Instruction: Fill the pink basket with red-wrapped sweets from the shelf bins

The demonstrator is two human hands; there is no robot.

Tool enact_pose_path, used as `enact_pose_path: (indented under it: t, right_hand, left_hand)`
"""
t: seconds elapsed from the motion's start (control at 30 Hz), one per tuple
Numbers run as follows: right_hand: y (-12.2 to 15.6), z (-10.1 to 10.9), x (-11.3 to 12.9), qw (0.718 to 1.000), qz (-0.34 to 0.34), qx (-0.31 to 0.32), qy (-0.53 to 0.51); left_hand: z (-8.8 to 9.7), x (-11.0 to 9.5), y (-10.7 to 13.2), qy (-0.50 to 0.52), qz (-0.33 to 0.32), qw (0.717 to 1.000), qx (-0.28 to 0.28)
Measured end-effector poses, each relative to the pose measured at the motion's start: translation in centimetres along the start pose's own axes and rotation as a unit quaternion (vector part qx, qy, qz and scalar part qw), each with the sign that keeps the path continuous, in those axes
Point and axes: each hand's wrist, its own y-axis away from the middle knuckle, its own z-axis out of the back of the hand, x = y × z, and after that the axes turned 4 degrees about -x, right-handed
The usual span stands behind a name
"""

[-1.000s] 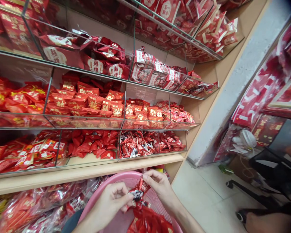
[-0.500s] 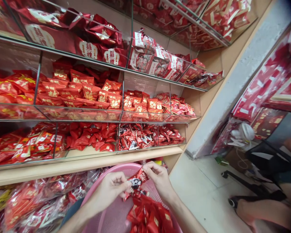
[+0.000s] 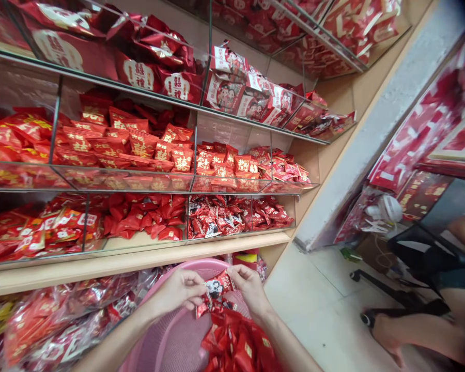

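Note:
My left hand [image 3: 180, 292] and my right hand [image 3: 246, 287] pinch a small red candy packet [image 3: 217, 287] with a cartoon picture on it from opposite ends. They hold it just above a pink plastic basket [image 3: 170, 338]. Another small red packet [image 3: 206, 306] hangs right below the held one. A heap of red packets [image 3: 236, 346] lies in the basket under my hands. Both hands are closed on the packet.
Glass-fronted shelves [image 3: 139, 181] full of red candy packets fill the wall ahead, above a wooden ledge [image 3: 132, 261]. Clear bags of red sweets [image 3: 54, 320] lie at lower left. At right sits another person, leg [image 3: 418, 336] and black chair [image 3: 422, 258] on the pale tiled floor.
My view has tilted slightly; my hands and the packet sit a little lower and closer together over the basket. The seated person's leg has come further into view.

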Motion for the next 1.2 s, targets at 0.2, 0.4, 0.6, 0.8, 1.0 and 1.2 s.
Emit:
enact_pose_path:
  t: [0.2, 0.4, 0.6, 0.8, 1.0, 1.2]
  right_hand:
    - [-0.7, 2.7, -2.9, 0.994, -0.019, -0.057, 0.096]
    - [-0.6, 2.9, -4.9, 0.985, -0.034, -0.044, 0.164]
    - [-0.6, 3.0, -3.2, 0.957, 0.025, -0.051, 0.284]
    - [-3.1, 2.6, 2.8, 0.951, 0.076, -0.079, 0.288]
    - [-6.3, 0.0, 6.5, 0.987, -0.108, -0.08, 0.09]
    - [-7.6, -1.8, 7.5, 0.977, -0.198, -0.083, -0.001]
  left_hand:
    - [2.0, 1.1, 0.6, -0.042, -0.039, 0.998, -0.038]
    - [4.3, 0.7, 2.5, -0.102, -0.109, 0.985, -0.089]
    - [5.5, 0.6, 4.1, -0.166, -0.151, 0.967, -0.12]
    - [6.8, 4.2, 4.2, -0.339, -0.197, 0.886, -0.249]
    - [6.5, 8.2, 3.9, -0.381, -0.195, 0.86, -0.277]
    - [6.0, 7.5, 4.6, -0.38, -0.184, 0.865, -0.27]
